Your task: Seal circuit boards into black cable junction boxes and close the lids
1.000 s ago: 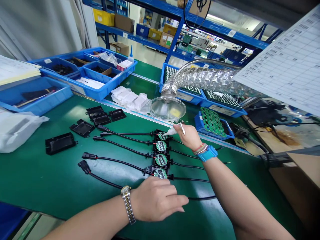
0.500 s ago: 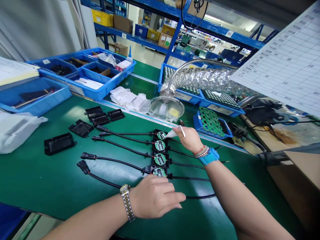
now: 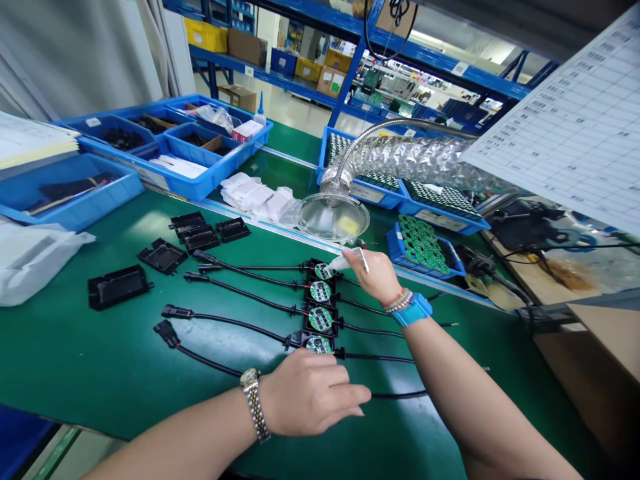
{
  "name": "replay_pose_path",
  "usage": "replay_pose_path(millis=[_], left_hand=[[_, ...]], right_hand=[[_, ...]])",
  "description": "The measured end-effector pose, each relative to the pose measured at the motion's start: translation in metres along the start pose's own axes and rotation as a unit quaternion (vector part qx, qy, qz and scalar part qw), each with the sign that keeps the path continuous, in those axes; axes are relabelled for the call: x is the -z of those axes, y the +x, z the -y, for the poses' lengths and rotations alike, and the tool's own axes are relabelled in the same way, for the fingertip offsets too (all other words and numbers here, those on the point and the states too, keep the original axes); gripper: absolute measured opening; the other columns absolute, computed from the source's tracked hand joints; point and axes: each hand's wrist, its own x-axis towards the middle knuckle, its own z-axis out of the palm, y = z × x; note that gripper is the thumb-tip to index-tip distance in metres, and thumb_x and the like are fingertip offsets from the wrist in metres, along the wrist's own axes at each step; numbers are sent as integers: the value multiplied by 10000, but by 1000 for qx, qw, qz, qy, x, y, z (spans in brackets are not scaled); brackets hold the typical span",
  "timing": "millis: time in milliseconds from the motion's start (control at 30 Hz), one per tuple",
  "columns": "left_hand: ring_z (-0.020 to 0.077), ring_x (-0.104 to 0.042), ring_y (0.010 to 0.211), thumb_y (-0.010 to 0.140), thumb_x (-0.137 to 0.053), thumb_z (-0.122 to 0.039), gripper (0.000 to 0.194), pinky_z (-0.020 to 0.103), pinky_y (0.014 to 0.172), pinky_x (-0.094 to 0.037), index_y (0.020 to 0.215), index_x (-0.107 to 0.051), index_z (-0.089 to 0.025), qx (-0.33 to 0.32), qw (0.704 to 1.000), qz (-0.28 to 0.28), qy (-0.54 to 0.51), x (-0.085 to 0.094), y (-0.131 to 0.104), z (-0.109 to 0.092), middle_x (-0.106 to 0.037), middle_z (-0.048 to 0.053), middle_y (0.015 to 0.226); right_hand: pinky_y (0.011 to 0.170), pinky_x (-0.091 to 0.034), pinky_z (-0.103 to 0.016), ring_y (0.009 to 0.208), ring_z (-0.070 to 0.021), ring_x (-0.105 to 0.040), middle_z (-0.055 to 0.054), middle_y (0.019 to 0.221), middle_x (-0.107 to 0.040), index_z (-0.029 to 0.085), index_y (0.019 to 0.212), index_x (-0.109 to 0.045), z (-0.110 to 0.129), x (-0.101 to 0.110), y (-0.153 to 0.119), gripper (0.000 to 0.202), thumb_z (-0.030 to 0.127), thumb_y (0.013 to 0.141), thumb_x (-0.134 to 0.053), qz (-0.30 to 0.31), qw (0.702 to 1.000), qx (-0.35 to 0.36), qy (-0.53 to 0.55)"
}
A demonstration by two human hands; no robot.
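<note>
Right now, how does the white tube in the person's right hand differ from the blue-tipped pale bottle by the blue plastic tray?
The white tube is in the right hand; the blue-tipped pale bottle stands at the tray. The tube is tilted, the bottle upright. The tube's tip looks white; the bottle's is blue. Both taper to a narrow tip.

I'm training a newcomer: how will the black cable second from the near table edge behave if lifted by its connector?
The cable lies in a smooth curve, so it may bend springily rather than flop. Its connector looks chunkier than the cable, so that end may droop. The other end enters a housing, so tugging could drag it.
</note>
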Motion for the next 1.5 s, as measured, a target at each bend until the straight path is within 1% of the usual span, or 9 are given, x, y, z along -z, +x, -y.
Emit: replay_pose_path(millis=[167,400,533,700,967,1167,1367,1500], left_hand=[[110,-465,545,895,-446,-344,191,263,453,-317,954,-560,-202,8,1000,1,2,1,0,0,-525,-34,606],[108,-459,540,893,-450,-349,180,261,436,-291,946,-555,-212,11,1000,-4,5,0,-1,0,-520,-40,597],[112,-448,543,894,-448,-343,178,256,450,-280,943,-553,-209,10,1000,-6,3,0,-1,0,-524,-40,601],[120,-436,538,885,-459,-341,174,261,453,-273,927,-560,-206,8,1000,-8,-2,0,-1,1,-517,-39,595],[121,-434,540,892,-446,-331,182,261,465,-303,929,-563,-198,6,1000,-3,-3,0,0,2,-518,-33,607],[115,-446,551,903,-429,-333,193,259,477,-313,950,-558,-197,5,1000,12,-4,0,-1,2,-521,-28,617],[116,-445,553,907,-421,-326,197,258,481,-319,956,-559,-194,4,1000,10,-9,-1,-2,3,-526,-24,625],[117,-449,561,911,-413,-327,195,253,486,-314,958,-553,-200,5,1000,12,-6,-1,-2,3,-528,-24,630]], right_hand=[[530,-278,-264,630,-184,-583,-78,708,-653,172,718,-604,7,-9,10,561,467,936,-179,16,1000,-3,8],[506,-231,-269,586,-177,-561,-77,672,-643,175,702,-598,8,-11,14,584,489,933,-163,22,1000,-2,-11],[496,-209,-273,566,-173,-549,-77,667,-642,175,709,-602,7,-9,14,589,505,929,-167,26,999,-8,-26],[510,-231,-266,590,-175,-558,-71,677,-647,177,720,-612,7,-4,11,603,499,934,-149,41,999,0,-27],[512,-218,-271,587,-174,-563,-87,671,-650,170,715,-628,9,0,6,592,482,941,-179,42,999,17,-30],[511,-221,-270,591,-168,-571,-87,687,-657,155,695,-610,11,3,-1,621,491,943,-151,48,997,16,-65],[508,-222,-273,579,-166,-566,-94,641,-630,146,677,-594,9,4,-8,660,504,940,-107,38,995,36,-87],[497,-217,-275,546,-161,-549,-88,599,-608,150,642,-581,7,9,-13,682,532,928,-94,5,997,38,-74]])
